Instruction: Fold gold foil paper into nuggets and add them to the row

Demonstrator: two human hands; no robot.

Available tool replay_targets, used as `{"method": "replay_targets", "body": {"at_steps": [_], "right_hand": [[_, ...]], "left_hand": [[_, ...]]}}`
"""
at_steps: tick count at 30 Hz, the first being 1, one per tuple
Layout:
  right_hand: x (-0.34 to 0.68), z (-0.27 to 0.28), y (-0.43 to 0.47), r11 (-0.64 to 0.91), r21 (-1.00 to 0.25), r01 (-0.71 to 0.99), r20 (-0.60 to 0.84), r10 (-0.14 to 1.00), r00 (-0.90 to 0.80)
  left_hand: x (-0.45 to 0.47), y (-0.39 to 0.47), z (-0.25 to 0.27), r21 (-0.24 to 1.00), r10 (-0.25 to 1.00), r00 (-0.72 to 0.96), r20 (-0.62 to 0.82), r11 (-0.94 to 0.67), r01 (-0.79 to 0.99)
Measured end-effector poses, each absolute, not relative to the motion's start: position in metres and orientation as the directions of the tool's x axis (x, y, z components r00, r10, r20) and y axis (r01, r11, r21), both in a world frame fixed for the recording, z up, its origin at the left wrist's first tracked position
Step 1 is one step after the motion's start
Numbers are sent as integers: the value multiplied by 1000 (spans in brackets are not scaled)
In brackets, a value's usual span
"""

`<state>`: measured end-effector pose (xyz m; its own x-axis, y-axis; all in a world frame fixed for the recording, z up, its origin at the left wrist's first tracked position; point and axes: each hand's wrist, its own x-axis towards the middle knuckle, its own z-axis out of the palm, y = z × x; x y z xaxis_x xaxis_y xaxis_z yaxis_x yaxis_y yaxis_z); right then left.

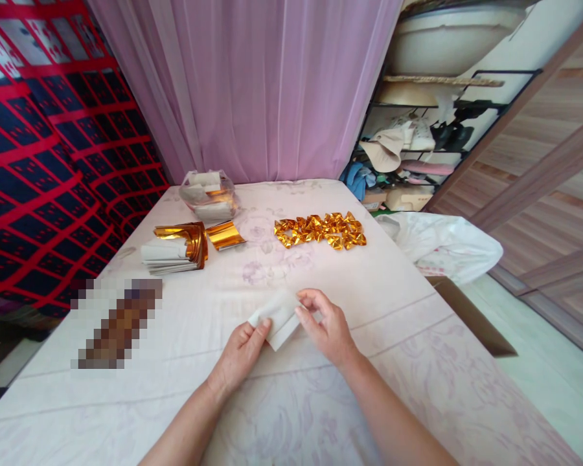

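A folded sheet of paper (280, 318), pale grey-white on the side that shows, is held above the table between my hands. My left hand (245, 347) is closed on its left end, with the thumb pressed on top. At the paper's right corner, my right hand (326, 323) pinches the edge between thumb and fingers. Beyond them sits a cluster of folded gold foil paper pieces (320, 230). To the left lies a stack of gold foil paper sheets (172, 251), pale backs partly up, with a loose gold sheet (226, 235) beside it.
A clear plastic bag (208, 194) of more sheets stands at the table's far left. A blurred-out patch (119, 323) covers something on the left. Past the right edge are a white plastic bag (447, 243), a brown board (471, 317) and a loaded shelf rack (418, 155). A purple curtain (262, 90) hangs behind.
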<state>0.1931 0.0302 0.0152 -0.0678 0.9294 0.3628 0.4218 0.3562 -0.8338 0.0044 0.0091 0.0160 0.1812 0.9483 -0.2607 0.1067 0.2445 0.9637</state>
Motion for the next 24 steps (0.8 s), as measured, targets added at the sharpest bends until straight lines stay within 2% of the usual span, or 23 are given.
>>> {"method": "replay_targets", "body": {"at_steps": [3,5,6,8,10,12,15,17,20,24], "right_hand": [[193,5,32,136,-945,297,97,985,-142],[192,1,32,81,-920,384,37,992,-119],[191,0,31,80,-874,479,38,995,-96],[188,0,30,86,-715,693,57,996,-65],[185,2,30,71,-528,846,45,997,-55],[182,4,30,51,-385,922,11,999,-50],[180,5,31,38,-274,961,-8,999,-42],[178,5,30,41,-247,968,-6,999,-44],[177,5,30,47,-246,968,-1,999,-49],[185,4,29,50,-305,951,9,999,-50]], "left_hand": [[1,14,16,965,930,258,-261,247,85],[-1,19,13,971,936,260,-235,212,114],[-2,21,12,965,944,238,-227,185,186],[-3,24,11,874,971,134,-197,112,472],[-4,25,10,661,993,37,-110,45,749],[-5,24,10,456,999,20,48,-39,889],[-6,18,8,304,929,183,321,-284,910],[-4,12,6,262,853,339,398,-459,849],[2,4,2,269,804,502,319,-585,765],[8,-1,-3,271,825,526,207,-565,780]]}}
